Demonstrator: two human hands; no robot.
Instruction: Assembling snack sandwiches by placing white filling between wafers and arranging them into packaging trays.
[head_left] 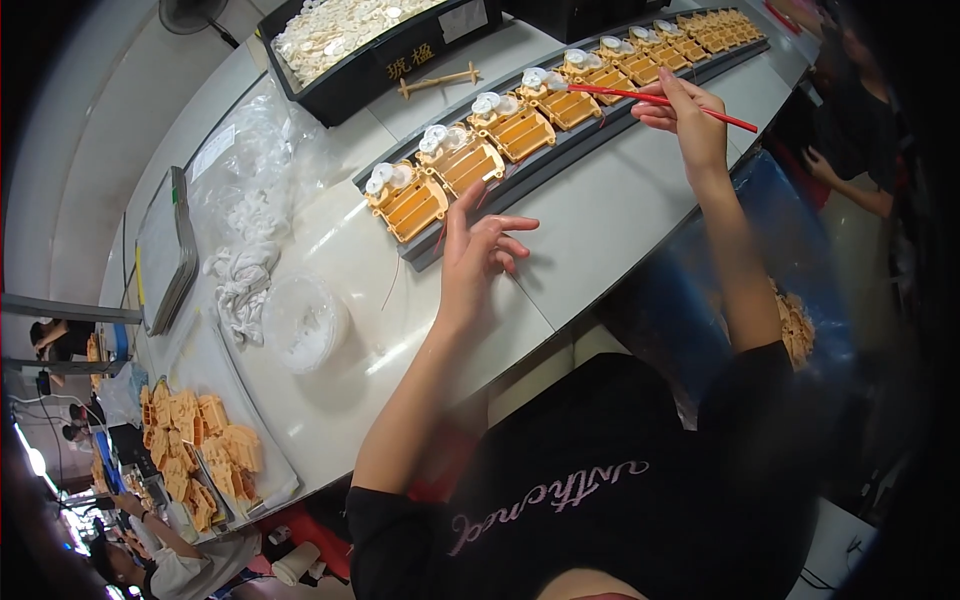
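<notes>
A dark grey rail-like tray (pixel 530 172) runs diagonally across the white table, carrying a row of orange-yellow plastic housings (pixel 515 137). Several of them have white gears (pixel 489 105) at their far ends. My right hand (pixel 685 112) pinches a slim red stick (pixel 612 91). Its far tip reaches the white gears of a housing in the middle of the row; whether it touches them, I cannot tell. My left hand (pixel 480 250) holds nothing, its fingers apart. Its index finger points at the tray's near edge, by the second housing from the left.
Behind the tray stands a black bin (pixel 400 60) of small white parts. Leftward are clear plastic bags (pixel 262 150), a white cloth (pixel 240 285), a round translucent tub (pixel 303 325), stacked grey trays (pixel 168 255) and piled orange-yellow housings (pixel 190 440). Other people sit nearby.
</notes>
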